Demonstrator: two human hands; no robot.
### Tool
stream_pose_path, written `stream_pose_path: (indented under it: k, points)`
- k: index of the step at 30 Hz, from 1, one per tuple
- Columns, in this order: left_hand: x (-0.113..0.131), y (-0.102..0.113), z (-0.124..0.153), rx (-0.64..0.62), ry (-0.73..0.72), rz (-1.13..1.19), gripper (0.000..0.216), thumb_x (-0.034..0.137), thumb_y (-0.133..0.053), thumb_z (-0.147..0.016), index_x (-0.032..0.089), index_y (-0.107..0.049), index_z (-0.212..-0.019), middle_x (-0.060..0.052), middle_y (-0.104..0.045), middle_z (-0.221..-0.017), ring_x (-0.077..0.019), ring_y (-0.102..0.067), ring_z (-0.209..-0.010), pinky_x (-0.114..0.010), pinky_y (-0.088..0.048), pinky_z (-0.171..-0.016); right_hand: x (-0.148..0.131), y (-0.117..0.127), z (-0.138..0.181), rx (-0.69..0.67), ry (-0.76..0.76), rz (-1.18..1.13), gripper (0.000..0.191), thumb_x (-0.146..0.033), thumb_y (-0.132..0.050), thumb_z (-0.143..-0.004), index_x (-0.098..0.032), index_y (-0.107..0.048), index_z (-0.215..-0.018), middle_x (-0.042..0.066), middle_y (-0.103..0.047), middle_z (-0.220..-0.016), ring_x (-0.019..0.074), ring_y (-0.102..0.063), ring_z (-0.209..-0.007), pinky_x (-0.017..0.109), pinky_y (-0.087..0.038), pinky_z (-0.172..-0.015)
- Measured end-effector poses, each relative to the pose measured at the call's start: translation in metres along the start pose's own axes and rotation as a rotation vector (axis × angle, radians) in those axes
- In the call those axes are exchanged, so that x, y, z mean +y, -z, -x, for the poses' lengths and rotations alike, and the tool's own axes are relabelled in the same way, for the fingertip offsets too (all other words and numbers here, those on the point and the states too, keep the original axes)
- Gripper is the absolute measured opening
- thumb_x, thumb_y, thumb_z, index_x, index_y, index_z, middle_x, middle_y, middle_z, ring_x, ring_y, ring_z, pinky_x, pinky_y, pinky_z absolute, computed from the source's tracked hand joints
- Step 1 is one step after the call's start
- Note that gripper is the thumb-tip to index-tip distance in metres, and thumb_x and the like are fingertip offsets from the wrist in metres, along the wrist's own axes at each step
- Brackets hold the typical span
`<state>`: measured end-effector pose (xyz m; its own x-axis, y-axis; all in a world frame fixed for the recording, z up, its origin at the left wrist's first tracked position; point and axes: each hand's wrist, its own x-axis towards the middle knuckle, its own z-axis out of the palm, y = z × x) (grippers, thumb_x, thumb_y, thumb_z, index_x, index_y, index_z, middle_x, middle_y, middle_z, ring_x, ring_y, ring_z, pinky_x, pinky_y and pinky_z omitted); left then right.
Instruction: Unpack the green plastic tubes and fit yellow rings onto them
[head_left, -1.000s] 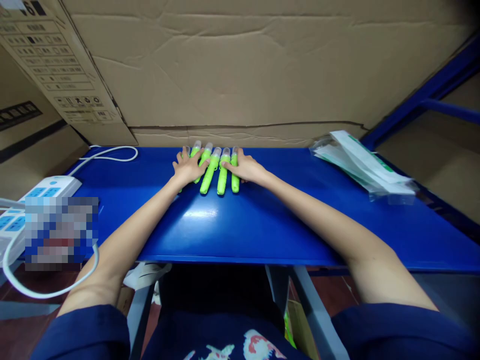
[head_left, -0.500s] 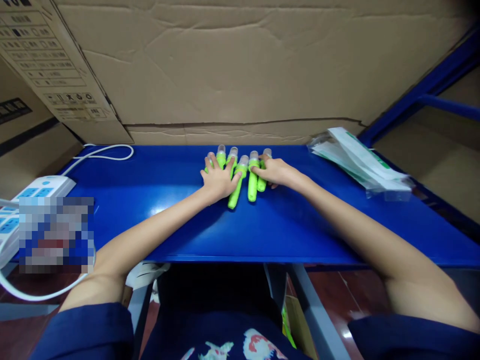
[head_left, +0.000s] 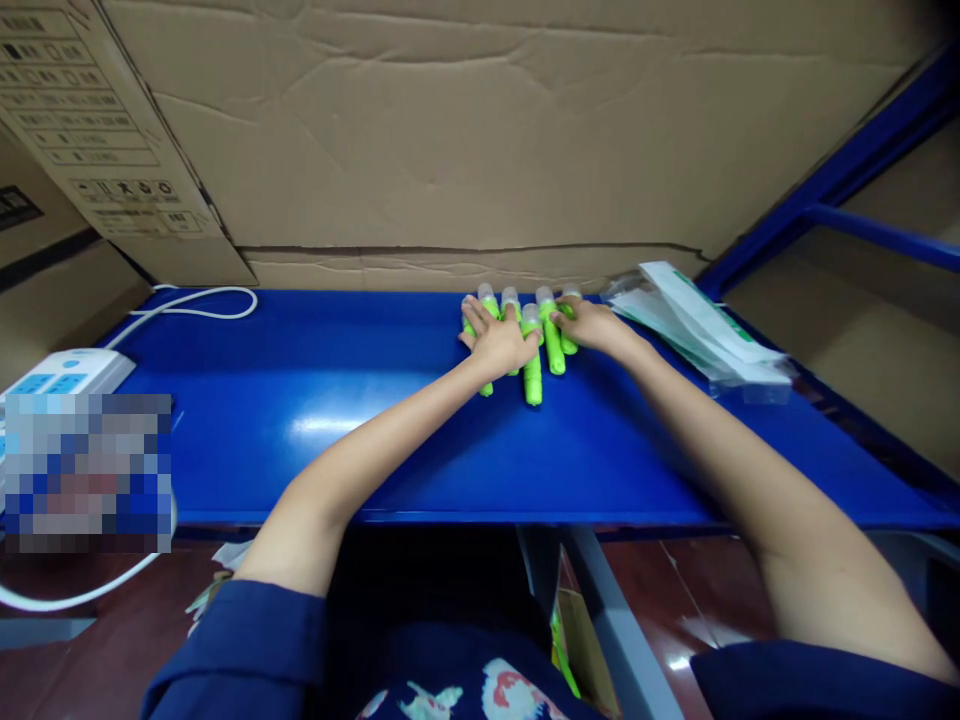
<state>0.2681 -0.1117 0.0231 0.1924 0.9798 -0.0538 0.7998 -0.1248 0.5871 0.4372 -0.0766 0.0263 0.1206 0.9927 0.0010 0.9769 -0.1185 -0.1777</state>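
Note:
Several bright green markers with clear caps lie side by side on the blue table, near its far edge and right of the middle. My left hand lies flat across the left ones, fingers spread. My right hand presses on the right ones from the other side. Both hands bracket the row and rest on it; neither is closed around a marker.
A stack of clear plastic sleeves lies just right of the markers. A white power strip with its cord sits at the left end. Cardboard boxes stand behind the table. A blue rack frame rises at right.
Both hands have slid the row of green markers to the right along the table, from left of the middle toward the plastic sleeves. The markers sit a little less evenly.

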Motion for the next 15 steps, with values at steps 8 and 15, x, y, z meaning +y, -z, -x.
stream_pose_path:
  k: [8, 15]
  points:
    - [-0.013, -0.001, -0.024, 0.088, 0.065, 0.341, 0.068, 0.035, -0.054, -0.101, 0.025, -0.035, -0.166, -0.018, -0.014, -0.179, -0.0367, -0.013, -0.167, -0.054, -0.033, -0.129, 0.026, 0.029, -0.008, 0.133, 0.074, -0.027, 0.069, -0.026, -0.059, -0.095, -0.014, -0.046, -0.162, 0.019, -0.075, -0.127, 0.0389, -0.071, -0.121, 0.05, -0.055, -0.103]
    - [-0.055, 0.044, -0.031, 0.319, -0.663, -0.208, 0.071, 0.028, -0.062, -0.097, 0.021, -0.035, -0.163, -0.018, -0.026, -0.176, -0.0342, -0.018, -0.166, -0.057, -0.015, -0.133, -0.014, 0.04, 0.013, -0.007, 0.459, -0.372, 0.078, -0.047, -0.069, -0.092, -0.017, -0.043, -0.159, 0.014, -0.078, -0.112, 0.0304, -0.075, -0.095, 0.043, -0.06, -0.085]
